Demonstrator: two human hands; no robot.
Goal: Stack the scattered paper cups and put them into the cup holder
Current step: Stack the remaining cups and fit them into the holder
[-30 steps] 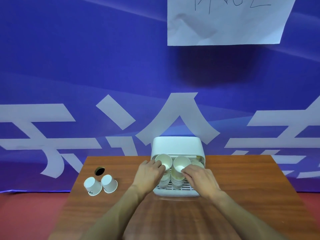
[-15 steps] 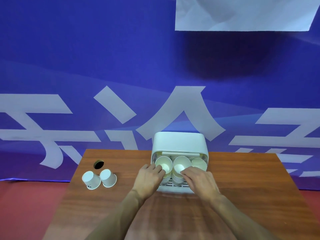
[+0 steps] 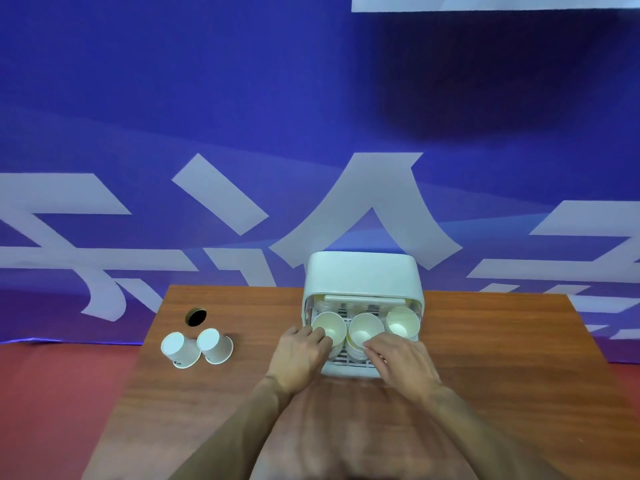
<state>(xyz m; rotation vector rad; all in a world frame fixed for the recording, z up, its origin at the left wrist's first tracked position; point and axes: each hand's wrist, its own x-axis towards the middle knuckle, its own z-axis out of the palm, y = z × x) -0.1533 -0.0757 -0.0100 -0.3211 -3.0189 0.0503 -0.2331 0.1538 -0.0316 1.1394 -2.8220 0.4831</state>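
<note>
**Item: cup storage, in progress.**

- Boxy white plastic cup holder (image 3: pixel 363 282): stands at the far edge of the brown wood-grain table (image 3: pixel 502 358). Its slatted white tray (image 3: pixel 349 368) projects toward the person.
- Left stack of white paper cups (image 3: pixel 329 328): stands mouth-up on the tray. The left hand (image 3: pixel 299 355) grasps it, with fingers curled at the near rim.
- Middle stack of white paper cups (image 3: pixel 366 331): stands just beside the left stack. The right hand (image 3: pixel 403 362) lies against its front with bent fingers. Whether this hand clamps or merely steadies cannot be told.
- Third white paper cup (image 3: pixel 402 322): sits at the tray's right end, with no hand on it.
- Two upturned white paper cups (image 3: pixel 195 348): stand side by side well to the left, near a round dark hole (image 3: pixel 196 317) in the tabletop.

**Change against one second ago:**

- Both stacks now sit lower, with their rims below the holder's front bar rather than across it.
- The third cup is now plainly exposed.
- The loose pair has not shifted.

**Reading:** the stacks appear seated in the holder. The pair at the left remains to be stacked and stored.
</note>
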